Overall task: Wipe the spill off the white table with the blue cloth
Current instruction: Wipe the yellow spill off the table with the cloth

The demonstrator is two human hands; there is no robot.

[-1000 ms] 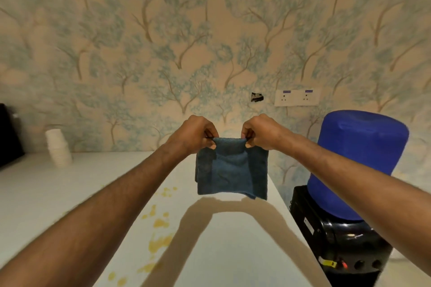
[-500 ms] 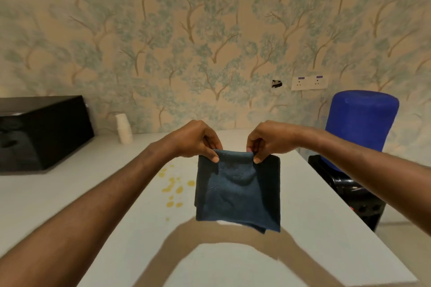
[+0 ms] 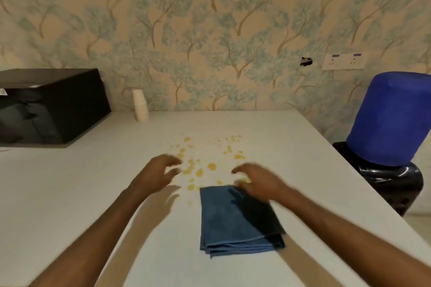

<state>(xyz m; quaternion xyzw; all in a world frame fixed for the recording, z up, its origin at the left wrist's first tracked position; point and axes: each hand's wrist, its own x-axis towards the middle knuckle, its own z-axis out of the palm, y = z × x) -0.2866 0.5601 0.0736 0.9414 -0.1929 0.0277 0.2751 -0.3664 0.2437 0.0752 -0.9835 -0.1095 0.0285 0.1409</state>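
The blue cloth (image 3: 233, 219) lies folded flat on the white table (image 3: 81, 182), just in front of me. Beyond its far edge, yellow spill drops (image 3: 205, 161) are scattered over the table top. My left hand (image 3: 158, 173) hovers left of the spill, fingers spread and holding nothing. My right hand (image 3: 256, 182) is over the cloth's far right corner with fingers apart, blurred by motion; whether it touches the cloth I cannot tell.
A black box-shaped appliance (image 3: 49, 105) stands at the table's back left. A stack of white paper cups (image 3: 140, 105) stands by the wall. A water dispenser with a blue bottle (image 3: 391, 121) stands right of the table's edge.
Both hands held the cloth up by its top edge; now it lies on the table and both hands have let go. My view has tilted down and left.
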